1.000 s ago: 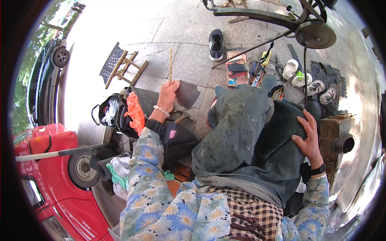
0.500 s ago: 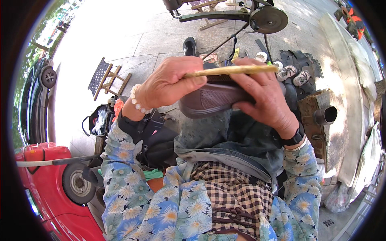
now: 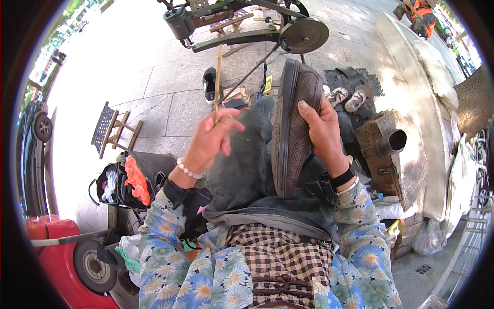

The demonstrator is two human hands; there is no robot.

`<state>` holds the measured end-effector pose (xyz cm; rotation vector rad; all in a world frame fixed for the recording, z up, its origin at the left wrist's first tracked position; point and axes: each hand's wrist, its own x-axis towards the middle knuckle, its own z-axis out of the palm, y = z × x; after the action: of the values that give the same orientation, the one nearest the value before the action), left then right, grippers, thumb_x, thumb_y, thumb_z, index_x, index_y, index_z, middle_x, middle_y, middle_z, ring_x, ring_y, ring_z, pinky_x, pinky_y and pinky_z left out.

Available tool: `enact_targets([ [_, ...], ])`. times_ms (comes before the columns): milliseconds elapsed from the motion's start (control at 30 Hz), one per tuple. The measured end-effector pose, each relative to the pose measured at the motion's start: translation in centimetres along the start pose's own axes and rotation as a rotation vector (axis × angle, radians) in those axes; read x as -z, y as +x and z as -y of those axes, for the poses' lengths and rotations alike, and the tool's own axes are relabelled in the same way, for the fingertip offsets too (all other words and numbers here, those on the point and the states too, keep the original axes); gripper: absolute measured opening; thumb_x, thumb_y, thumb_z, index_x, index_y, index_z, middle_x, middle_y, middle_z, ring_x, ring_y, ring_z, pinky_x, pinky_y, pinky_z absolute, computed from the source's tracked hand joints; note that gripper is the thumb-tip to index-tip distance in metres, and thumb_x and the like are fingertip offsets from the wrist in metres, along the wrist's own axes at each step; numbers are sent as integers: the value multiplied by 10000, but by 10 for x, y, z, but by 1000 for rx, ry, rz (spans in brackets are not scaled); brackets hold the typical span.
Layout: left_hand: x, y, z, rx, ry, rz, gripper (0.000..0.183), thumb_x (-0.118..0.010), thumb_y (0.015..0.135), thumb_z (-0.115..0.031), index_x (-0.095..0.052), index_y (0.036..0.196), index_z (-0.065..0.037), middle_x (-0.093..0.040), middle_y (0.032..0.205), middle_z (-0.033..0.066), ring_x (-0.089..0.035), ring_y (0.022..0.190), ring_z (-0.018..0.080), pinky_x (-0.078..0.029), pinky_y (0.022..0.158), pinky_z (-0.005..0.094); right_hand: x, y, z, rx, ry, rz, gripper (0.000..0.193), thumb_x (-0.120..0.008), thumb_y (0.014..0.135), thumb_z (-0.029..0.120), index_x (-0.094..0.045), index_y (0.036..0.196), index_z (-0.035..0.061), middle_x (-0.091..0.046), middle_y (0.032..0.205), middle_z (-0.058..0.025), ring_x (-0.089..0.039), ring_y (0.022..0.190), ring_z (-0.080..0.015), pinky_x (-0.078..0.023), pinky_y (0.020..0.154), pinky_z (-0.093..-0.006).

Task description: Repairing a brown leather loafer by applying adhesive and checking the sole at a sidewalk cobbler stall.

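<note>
My right hand (image 3: 327, 136) grips a brown perforated slip-on shoe (image 3: 294, 136) by its upper, thumb on the near side. The shoe stands on end above my lap, its thick dark sole facing left. My left hand (image 3: 206, 141) is to the left of the shoe, apart from it. A thin, yellowish stick-like strip (image 3: 218, 74) rises upright from its thumb and forefinger, while the other fingers are loosely curled. A dark apron (image 3: 236, 154) covers my knees beneath both hands.
Ahead stands a hand-cranked sewing machine (image 3: 242, 36) with a round wheel. A black shoe (image 3: 209, 84) lies on the paving below it. Patterned shoes (image 3: 355, 100) and a wooden box (image 3: 381, 147) are at the right; a folding stool (image 3: 117, 129) and bag (image 3: 121, 177) at the left.
The strip has swung from lying level across the shoe to upright, and my right fingers have left it. The shoe has turned from level to on end. My left hand has moved away leftward.
</note>
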<state>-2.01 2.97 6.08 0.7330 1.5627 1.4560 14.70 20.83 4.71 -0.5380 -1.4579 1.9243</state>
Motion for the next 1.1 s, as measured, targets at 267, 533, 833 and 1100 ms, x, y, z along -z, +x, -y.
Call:
enact_targets([
  [267,-64,13,27,319,-247,241,367,-442,957,-250,-476,1222,1,-526,1186,104,-512,1086,208,-431,901,351,25,-42,-23,-211,231,-241,155,-553,851,24,-576,1001,-5,-653,879,-82,-611,733,-125,-499,652,-262],
  [533,-81,12,28,382,-438,568,392,-438,956,-236,-453,1251,21,-521,1205,109,-517,1080,178,-431,905,322,22,-101,39,-191,-146,-158,289,-575,846,27,-501,1122,-20,-609,1011,-74,-576,887,-110,-457,805,-250],
  [833,-76,-3,43,514,-278,627,394,-434,958,-232,-448,1252,32,-557,1157,105,-557,1018,177,-445,898,325,46,-113,14,-241,-284,-167,495,-690,770,122,-430,1166,-21,-577,1042,-95,-566,944,-159,-453,842,-283],
  [1100,-73,-6,46,502,-232,599,405,-434,957,-229,-434,1252,49,-556,1150,111,-559,1016,181,-461,884,336,38,-102,6,-279,-576,-95,572,-743,669,117,-448,1134,-38,-597,1021,-125,-591,918,-193,-473,811,-303],
])
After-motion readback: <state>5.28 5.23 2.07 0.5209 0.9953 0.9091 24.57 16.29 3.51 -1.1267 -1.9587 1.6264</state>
